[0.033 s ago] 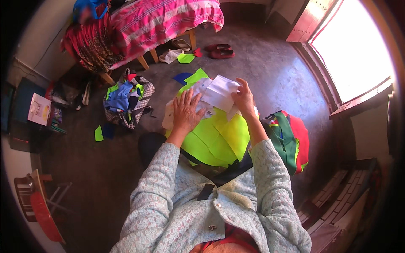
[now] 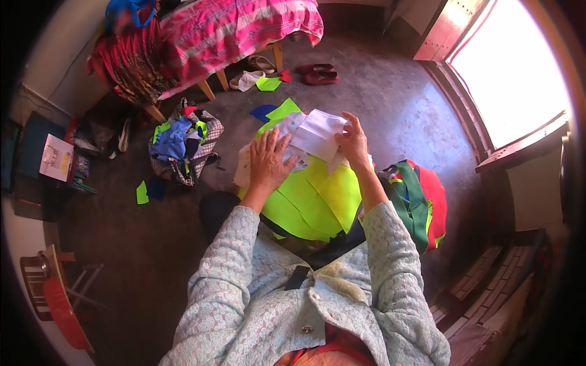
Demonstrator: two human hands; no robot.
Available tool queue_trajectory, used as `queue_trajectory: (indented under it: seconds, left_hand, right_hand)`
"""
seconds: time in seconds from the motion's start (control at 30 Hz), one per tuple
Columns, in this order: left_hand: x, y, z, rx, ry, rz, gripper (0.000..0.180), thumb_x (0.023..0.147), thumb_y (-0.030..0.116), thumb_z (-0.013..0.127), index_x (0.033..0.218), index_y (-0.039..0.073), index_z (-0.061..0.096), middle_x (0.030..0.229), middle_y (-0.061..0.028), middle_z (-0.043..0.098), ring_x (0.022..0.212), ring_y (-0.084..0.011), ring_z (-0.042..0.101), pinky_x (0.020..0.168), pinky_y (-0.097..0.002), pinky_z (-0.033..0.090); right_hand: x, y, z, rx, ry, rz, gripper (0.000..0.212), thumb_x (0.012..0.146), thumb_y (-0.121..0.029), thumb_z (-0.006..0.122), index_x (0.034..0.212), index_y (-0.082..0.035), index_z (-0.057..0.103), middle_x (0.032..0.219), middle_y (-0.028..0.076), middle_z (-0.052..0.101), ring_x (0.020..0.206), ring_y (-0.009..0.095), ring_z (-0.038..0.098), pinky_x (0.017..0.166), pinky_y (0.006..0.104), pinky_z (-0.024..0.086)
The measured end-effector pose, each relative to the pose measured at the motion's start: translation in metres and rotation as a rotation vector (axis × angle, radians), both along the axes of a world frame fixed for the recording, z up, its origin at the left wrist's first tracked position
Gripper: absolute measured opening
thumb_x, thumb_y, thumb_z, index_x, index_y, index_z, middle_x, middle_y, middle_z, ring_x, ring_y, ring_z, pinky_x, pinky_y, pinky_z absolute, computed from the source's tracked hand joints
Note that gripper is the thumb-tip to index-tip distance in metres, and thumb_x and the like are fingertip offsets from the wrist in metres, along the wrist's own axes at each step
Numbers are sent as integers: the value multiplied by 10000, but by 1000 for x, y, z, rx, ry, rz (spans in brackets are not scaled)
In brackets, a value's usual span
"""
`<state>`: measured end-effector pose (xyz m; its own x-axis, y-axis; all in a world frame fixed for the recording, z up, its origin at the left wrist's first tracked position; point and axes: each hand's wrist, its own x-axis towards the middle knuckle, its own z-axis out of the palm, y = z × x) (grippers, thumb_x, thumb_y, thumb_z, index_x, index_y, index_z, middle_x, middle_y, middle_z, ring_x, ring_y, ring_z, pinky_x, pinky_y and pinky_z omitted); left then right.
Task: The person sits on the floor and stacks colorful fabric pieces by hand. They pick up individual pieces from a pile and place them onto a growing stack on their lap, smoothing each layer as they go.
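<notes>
White sheet (image 2: pixel 318 129), 1 pc, edge pinched in R hand (image 2: pixel 352 141), L hand (image 2: pixel 268 160) splayed flat, w/ 2 red shoes (image 2: pixel 320 78) beyond.

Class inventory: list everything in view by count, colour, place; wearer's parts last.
Lime cloth: several pieces, lime, centre
White pieces: several, white, atop lime cloth
Checked bag: one, black-and-white, left
Cloth bundle: one, green and red, right
Shoes: several, red and pale, upper centre
Loose scraps: several, lime and blue, left and ahead
Patterned cover: one, pink, top left
Doorway: one, bright white, upper right
Hands: two, bare, at white pieces
Sleeves: two, pale blue, lower centre
</notes>
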<state>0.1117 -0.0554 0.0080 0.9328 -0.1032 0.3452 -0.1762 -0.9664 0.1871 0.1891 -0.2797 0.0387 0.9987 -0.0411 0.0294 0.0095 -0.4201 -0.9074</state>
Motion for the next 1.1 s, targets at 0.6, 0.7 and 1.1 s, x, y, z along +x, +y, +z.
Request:
queue_trajectory:
  seconds: [0.6,0.7,1.1]
  left_hand:
    - [6,8,-12,48,-40,-56,589,875,447,567,1399,202,454,1488,-88,376,1355,-311,349,1084,-507,288]
    - [9,9,-14,91,-39,-78,586,891,453,549,1408,197,445,1495,-88,369,1353,-315,351,1090,-479,291]
    - [16,18,-17,99,-48,-131,561,920,438,515,1413,182,435,1470,-132,387,1334,-330,373,1084,-475,298]
  right_hand:
    - [-49,29,-23,-807,-340,445,598,947,-555,396,1479,-287,353,1572,111,233,1466,297,158,1145,589,42]
    - [-57,22,-19,-810,-313,493,594,945,-574,385,1477,-312,353,1579,87,222,1473,269,141,1154,576,17]
    - [-124,-55,18,-305,-418,389,494,876,-307,642,1330,-140,538,1439,161,417,1323,291,414,1052,477,337]
